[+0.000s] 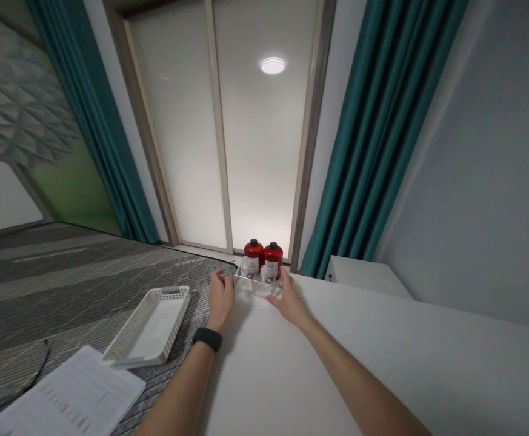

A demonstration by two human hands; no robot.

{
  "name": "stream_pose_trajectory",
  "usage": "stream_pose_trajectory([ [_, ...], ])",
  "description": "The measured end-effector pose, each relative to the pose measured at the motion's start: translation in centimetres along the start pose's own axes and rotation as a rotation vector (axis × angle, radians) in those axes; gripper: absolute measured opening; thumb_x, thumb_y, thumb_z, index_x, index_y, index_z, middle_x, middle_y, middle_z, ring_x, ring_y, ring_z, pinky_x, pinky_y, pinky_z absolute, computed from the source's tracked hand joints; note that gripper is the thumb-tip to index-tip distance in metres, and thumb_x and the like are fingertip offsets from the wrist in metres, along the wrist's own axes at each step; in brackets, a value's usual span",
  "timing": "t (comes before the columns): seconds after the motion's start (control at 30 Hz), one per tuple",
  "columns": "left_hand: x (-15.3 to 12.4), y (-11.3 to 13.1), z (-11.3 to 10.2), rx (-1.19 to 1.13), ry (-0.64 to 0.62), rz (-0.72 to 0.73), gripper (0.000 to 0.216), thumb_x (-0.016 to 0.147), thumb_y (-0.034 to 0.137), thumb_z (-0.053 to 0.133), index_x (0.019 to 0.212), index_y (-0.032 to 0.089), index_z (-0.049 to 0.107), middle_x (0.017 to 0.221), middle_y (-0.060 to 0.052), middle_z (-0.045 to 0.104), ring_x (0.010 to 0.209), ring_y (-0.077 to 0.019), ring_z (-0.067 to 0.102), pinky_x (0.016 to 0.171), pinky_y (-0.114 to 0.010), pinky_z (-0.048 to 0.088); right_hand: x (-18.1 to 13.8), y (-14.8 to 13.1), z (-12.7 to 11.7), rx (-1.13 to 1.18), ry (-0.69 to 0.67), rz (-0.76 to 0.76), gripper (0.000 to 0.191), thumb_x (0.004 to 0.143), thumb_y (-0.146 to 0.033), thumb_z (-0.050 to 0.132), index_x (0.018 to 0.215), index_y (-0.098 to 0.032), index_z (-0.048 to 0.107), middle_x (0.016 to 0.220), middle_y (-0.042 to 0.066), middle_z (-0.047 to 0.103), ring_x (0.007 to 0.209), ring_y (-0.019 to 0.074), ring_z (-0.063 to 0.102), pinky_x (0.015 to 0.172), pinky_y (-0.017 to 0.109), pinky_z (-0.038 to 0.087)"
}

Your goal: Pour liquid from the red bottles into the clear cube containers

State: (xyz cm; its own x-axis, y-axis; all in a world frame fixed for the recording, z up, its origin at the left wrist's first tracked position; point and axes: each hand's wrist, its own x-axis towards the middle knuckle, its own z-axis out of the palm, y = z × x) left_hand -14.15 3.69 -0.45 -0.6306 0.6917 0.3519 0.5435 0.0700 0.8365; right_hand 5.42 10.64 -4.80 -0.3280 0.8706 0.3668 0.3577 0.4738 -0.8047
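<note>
A clear tray (252,287) stands at the far edge of a white tabletop (337,351). In it are two red bottles with black caps (263,257) and small white items I cannot make out. My left hand (221,298), with a black watch on its wrist, grips the tray's left end. On the tray's right end rests my right hand (288,300), its fingers curled round the edge. Both arms reach forward across the table.
A white perforated basket (153,326) lies on the grey patterned bed (64,278) at left, with printed paper sheets (71,399) in front of it. Teal curtains (373,139) frame a frosted window (246,139). A small white cabinet (364,275) stands at the right.
</note>
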Motion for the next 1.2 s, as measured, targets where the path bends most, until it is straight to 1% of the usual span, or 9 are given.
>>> stream_pose_trajectory([
  [0.2, -3.1, 3.3, -0.1, -0.071, -0.131, 0.204, 0.020, 0.090, 0.032, 0.043, 0.102, 0.020, 0.054, 0.078, 0.000, 0.058, 0.073, -0.0198, 0.059, 0.069, -0.030, 0.046, -1.4, 0.3, -2.1, 0.016, 0.016, 0.062, 0.090, 0.078, -0.032, 0.071, 0.152, -0.026, 0.020, 0.129, 0.013, 0.054, 0.106, 0.0268, 0.066, 0.092, 0.047, 0.054],
  [0.37, -7.8, 5.5, 1.6, -0.073, -0.444, 0.415, 0.015, 0.086, 0.027, 0.050, 0.093, 0.021, 0.063, 0.071, 0.000, 0.060, 0.068, -0.0189, 0.057, 0.064, -0.028, 0.042, -4.5, -0.2, -6.2, 0.004, -0.042, 0.102, 0.059, 0.083, -0.027, 0.066, 0.139, -0.023, 0.045, 0.110, 0.008, 0.065, 0.102, 0.0233, 0.068, 0.094, 0.042, 0.053],
  [0.43, -9.9, 6.0, 2.4, 0.064, -0.642, 0.548, 0.018, 0.088, 0.022, 0.048, 0.096, 0.021, 0.064, 0.071, -0.001, 0.062, 0.069, -0.0199, 0.057, 0.066, -0.030, 0.040, -6.2, -0.8, -8.1, -0.013, -0.072, 0.101, 0.048, 0.082, -0.023, 0.066, 0.129, -0.022, 0.055, 0.106, 0.007, 0.067, 0.102, 0.0225, 0.068, 0.097, 0.040, 0.051],
  [0.5, -11.6, 6.4, 3.0, 0.130, -0.745, 0.659, 0.020, 0.088, 0.018, 0.046, 0.097, 0.021, 0.063, 0.080, -0.004, 0.065, 0.075, -0.0212, 0.059, 0.071, -0.032, 0.040, -8.0, -1.5, -10.1, -0.035, -0.094, 0.098, 0.044, 0.080, -0.019, 0.066, 0.124, -0.022, 0.060, 0.104, 0.006, 0.069, 0.102, 0.0221, 0.068, 0.098, 0.039, 0.050],
  [0.6, -13.2, 6.9, 3.5, 0.134, -0.807, 0.763, 0.019, 0.088, 0.016, 0.048, 0.098, 0.021, 0.062, 0.091, -0.007, 0.067, 0.084, -0.0227, 0.060, 0.076, -0.034, 0.041, -10.8, -2.5, -12.6, -0.077, -0.102, 0.105, 0.040, 0.080, -0.018, 0.065, 0.119, -0.024, 0.063, 0.102, 0.005, 0.071, 0.100, 0.0225, 0.068, 0.097, 0.039, 0.050],
  [0.77, -13.9, 7.6, 3.3, 0.164, -0.849, 0.778, 0.019, 0.089, 0.018, 0.050, 0.102, 0.022, 0.062, 0.089, -0.005, 0.068, 0.084, -0.0231, 0.061, 0.076, -0.034, 0.042, -14.7, -2.4, -14.9, -0.291, -0.024, 0.130, 0.040, 0.082, -0.015, 0.060, 0.119, -0.027, 0.063, 0.100, 0.005, 0.071, 0.101, 0.0262, 0.065, 0.098, 0.045, 0.045],
  [0.97, -15.1, 9.4, 3.0, 0.286, -0.974, 0.850, 0.023, 0.093, 0.022, 0.047, 0.111, 0.025, 0.062, 0.080, -0.003, 0.071, 0.077, -0.0219, 0.066, 0.075, -0.032, 0.044, -16.4, -1.9, -15.2, -0.301, 0.055, 0.088, 0.031, 0.086, -0.014, 0.053, 0.113, -0.025, 0.064, 0.101, 0.006, 0.070, 0.102, 0.0249, 0.063, 0.097, 0.042, 0.045],
  [1.07, -15.0, 10.7, 3.0, 0.353, -0.978, 0.963, 0.025, 0.089, 0.019, 0.051, 0.111, 0.023, 0.062, 0.094, -0.006, 0.074, 0.086, -0.0235, 0.068, 0.080, -0.033, 0.046, -16.5, -2.3, -15.1, -0.304, 0.054, 0.052, 0.031, 0.087, -0.014, 0.052, 0.115, -0.024, 0.063, 0.103, 0.006, 0.069, 0.103, 0.0239, 0.062, 0.098, 0.041, 0.045],
  [1.2, -14.4, 11.6, 3.3, 0.412, -0.936, 0.937, 0.023, 0.090, 0.018, 0.049, 0.108, 0.022, 0.062, 0.088, -0.005, 0.074, 0.081, -0.0238, 0.069, 0.084, -0.038, 0.048, -16.8, -3.0, -14.9, -0.419, 0.034, 0.056, 0.032, 0.088, -0.012, 0.051, 0.116, -0.022, 0.063, 0.106, 0.007, 0.069, 0.105, 0.0261, 0.060, 0.099, 0.044, 0.043],
])
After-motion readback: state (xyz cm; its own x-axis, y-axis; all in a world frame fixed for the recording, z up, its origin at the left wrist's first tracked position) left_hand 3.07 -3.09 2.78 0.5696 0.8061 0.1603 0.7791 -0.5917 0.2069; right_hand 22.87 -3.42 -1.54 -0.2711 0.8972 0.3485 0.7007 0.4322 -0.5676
